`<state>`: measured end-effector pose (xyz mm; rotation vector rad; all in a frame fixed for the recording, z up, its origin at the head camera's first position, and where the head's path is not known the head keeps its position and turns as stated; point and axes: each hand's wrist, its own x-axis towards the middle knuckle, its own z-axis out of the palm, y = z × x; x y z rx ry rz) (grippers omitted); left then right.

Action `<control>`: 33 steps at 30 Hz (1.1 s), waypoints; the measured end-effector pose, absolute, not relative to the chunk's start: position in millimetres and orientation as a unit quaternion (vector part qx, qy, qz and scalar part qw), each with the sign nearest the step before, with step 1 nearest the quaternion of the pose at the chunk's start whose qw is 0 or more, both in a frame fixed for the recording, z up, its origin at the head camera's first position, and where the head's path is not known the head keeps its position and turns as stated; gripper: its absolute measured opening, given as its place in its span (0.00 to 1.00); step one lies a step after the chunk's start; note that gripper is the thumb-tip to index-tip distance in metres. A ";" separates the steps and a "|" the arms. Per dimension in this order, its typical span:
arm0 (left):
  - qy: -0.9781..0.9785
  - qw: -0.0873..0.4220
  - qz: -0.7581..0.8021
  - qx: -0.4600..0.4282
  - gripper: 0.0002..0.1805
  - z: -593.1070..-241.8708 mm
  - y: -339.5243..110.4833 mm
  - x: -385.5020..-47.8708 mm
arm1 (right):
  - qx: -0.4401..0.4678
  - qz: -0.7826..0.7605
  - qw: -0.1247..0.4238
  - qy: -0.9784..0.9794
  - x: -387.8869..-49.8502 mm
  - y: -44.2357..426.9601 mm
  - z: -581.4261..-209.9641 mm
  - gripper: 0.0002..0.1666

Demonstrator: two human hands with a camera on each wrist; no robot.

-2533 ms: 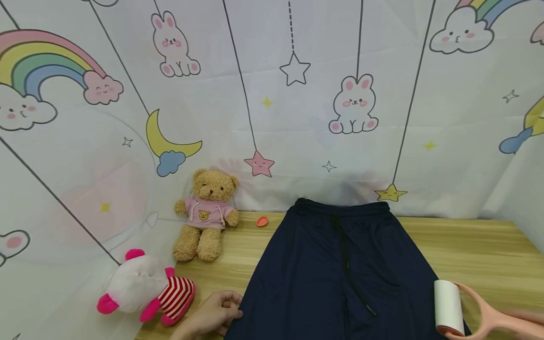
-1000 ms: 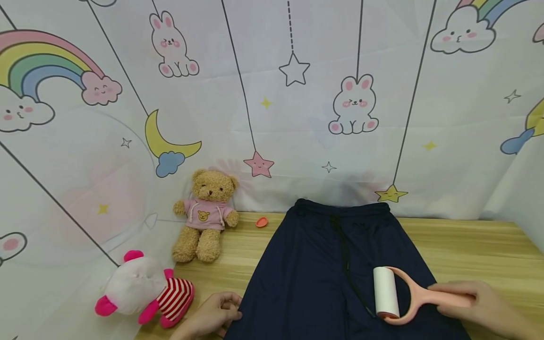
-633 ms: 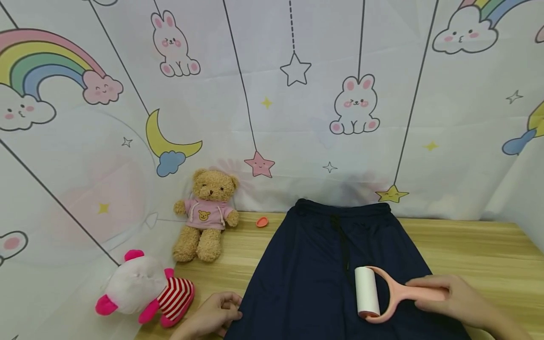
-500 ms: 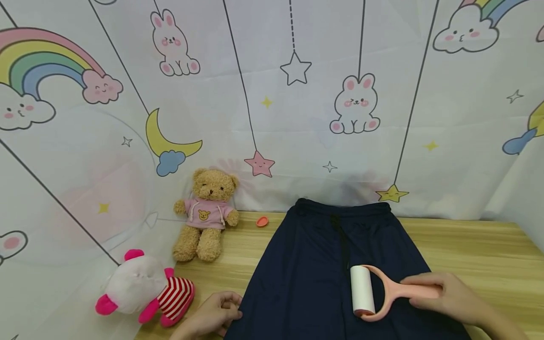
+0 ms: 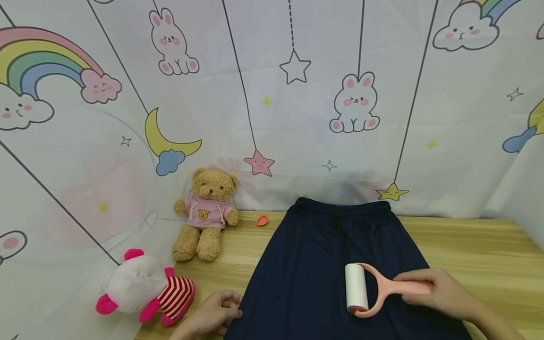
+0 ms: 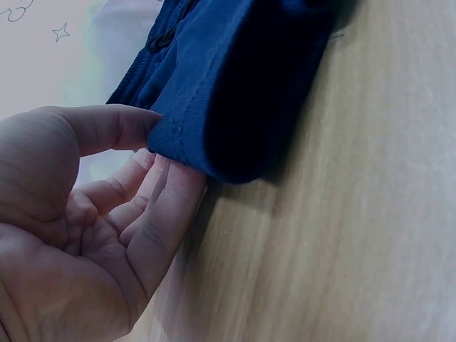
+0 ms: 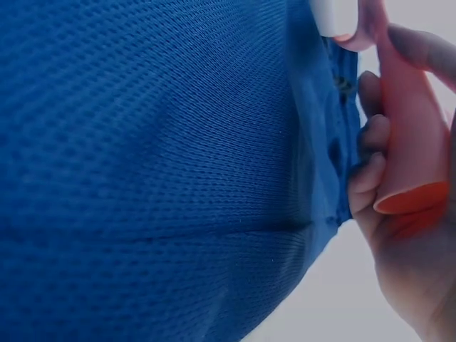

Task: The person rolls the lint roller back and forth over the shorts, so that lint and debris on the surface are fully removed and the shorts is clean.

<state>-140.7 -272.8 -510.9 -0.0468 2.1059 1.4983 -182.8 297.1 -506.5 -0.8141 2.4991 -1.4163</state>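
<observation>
Navy shorts (image 5: pixel 297 274) with a dark drawstring lie spread on the wooden table, waistband at the far side. My left hand (image 5: pixel 214 312) pinches the edge of their left leg; in the left wrist view the thumb is above the cloth (image 6: pixel 187 121) and fingers are beneath it. My right hand (image 5: pixel 444 292) grips the pink handle of a lint roller (image 5: pixel 356 288). Its white roll is over the middle of the shorts, beside the drawstring. In the right wrist view, fingers curl round the handle (image 7: pixel 413 135). The shorts' lower end is cut off in the head view.
A teddy bear (image 5: pixel 210 212) in a pink hoodie sits at the back left. Nearer lies a white and pink plush toy (image 5: pixel 144 288) with a striped body. A small orange oval piece (image 5: pixel 262 221) is on the table (image 5: pixel 476 245). A printed cloth backdrop (image 5: pixel 306 118) stands behind.
My right hand has brought the lint roller from beyond the shorts' right edge leftward to their middle. The left hand keeps its place on the leg edge.
</observation>
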 end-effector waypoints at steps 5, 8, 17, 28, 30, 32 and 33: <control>0.784 0.272 0.558 -0.017 0.13 -511.0 -272.6 -140.5 | -0.259 -0.487 0.066 0.832 -179.7 300.7 -503.1 0.18; 0.786 0.270 0.555 -0.014 0.13 -512.2 -272.9 -141.1 | -0.245 -0.504 0.067 0.826 -178.6 305.3 -500.3 0.19; 0.787 0.272 0.554 -0.014 0.13 -513.4 -273.1 -141.7 | -0.155 -0.471 0.019 0.868 -179.0 329.7 -485.7 0.23; 0.784 0.274 0.557 -0.016 0.13 -514.5 -273.4 -141.9 | -0.043 -0.401 -0.086 0.911 -190.5 348.3 -481.9 0.33; 0.784 0.273 0.557 -0.015 0.13 -514.6 -273.5 -141.9 | -0.023 -0.398 -0.091 0.913 -193.7 350.7 -485.4 0.36; 0.785 0.272 0.556 -0.015 0.13 -514.8 -273.3 -142.1 | -0.004 -0.390 -0.094 0.916 -197.0 354.0 -490.2 0.39; 0.786 0.271 0.555 -0.014 0.13 -515.2 -273.1 -142.3 | 0.005 -0.388 -0.092 0.917 -198.9 356.3 -492.5 0.40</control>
